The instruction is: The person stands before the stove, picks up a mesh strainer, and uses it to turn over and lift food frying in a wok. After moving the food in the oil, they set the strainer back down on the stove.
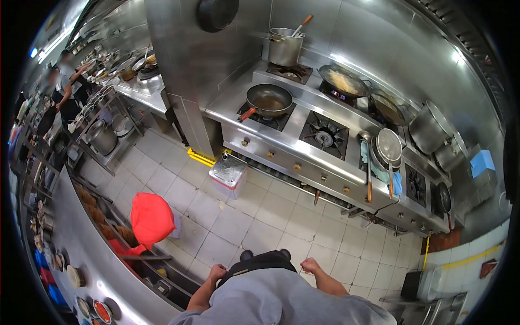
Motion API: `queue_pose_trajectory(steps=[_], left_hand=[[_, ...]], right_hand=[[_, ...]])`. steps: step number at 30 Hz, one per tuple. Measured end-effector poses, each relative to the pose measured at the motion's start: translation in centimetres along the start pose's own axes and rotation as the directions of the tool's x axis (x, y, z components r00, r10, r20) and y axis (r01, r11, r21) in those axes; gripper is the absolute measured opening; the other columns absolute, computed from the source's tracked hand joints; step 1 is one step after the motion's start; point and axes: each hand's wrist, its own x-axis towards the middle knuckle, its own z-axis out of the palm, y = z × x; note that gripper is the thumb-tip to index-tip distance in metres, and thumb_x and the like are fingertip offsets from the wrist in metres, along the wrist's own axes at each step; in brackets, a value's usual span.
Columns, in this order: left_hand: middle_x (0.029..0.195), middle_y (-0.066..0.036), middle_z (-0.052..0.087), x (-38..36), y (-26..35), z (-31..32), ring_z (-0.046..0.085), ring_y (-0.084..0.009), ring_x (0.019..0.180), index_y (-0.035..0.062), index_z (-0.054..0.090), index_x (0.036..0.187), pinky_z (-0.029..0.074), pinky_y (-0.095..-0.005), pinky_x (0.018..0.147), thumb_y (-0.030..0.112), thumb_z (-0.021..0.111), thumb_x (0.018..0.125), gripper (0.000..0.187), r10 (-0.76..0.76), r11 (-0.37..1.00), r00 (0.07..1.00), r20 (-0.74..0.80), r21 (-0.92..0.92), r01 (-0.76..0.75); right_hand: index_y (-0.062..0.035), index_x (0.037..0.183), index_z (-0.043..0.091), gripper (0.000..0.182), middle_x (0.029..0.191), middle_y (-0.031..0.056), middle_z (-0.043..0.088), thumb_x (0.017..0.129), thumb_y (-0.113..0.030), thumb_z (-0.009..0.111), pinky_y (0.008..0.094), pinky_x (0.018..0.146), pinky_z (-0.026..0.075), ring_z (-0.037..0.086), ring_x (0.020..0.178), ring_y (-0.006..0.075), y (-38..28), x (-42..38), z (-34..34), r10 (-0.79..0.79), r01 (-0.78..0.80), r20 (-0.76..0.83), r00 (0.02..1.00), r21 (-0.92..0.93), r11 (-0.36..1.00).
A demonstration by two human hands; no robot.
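Both hands hang low beside the body, over the tiled floor. My left hand is curled closed at the dark apron's left edge; whether anything is inside it cannot be made out. On the other side, my right hand is also curled, with its fingers bent in and nothing visible in it. Neither hand touches the stove in front. A frying pan with a red handle rests on the stove's left burner. To its right is a bare burner.
A lidded bin stands before the stove, and a red bag is at the left by the steel counter. A wok, a tall pot and a strainer sit on the range. Two people are far left.
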Motion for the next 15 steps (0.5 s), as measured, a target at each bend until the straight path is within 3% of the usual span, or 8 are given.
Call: queue_pose_trajectory(steps=[11, 15], left_hand=[[0.067, -0.009, 0.064, 1.4, -2.2, -0.6, 0.061, -0.0156, 0.060, 0.0007, 0.063, 0.077, 0.050, -0.0283, 0.055, 0.013, 0.071, 0.062, 0.021, -0.086, 0.977, 0.996, 0.041, -0.190, 0.092], [0.067, -0.008, 0.063, 0.5, -1.5, -0.7, 0.061, -0.0155, 0.060, 0.0017, 0.063, 0.077, 0.049, -0.0285, 0.056, 0.014, 0.070, 0.062, 0.020, -0.116, 0.983, 0.993, 0.026, -0.138, 0.119]], right_hand=[[0.0006, 0.074, 0.063, 0.021, 0.063, 0.0102, 0.061, 0.072, -0.020, 0.057, 0.0288, 0.047, 0.050, 0.059, 0.053, 0.0168, -1.5, -0.2, 0.2, -0.016, 0.016, -0.007, 1.000, 0.008, 1.000], [0.0007, 0.077, 0.062, 0.020, 0.064, 0.0082, 0.059, 0.073, -0.019, 0.057, 0.0284, 0.046, 0.049, 0.057, 0.055, 0.0152, -2.1, 0.2, 0.1, -0.022, 0.022, 0.029, 0.999, 0.014, 1.000]])
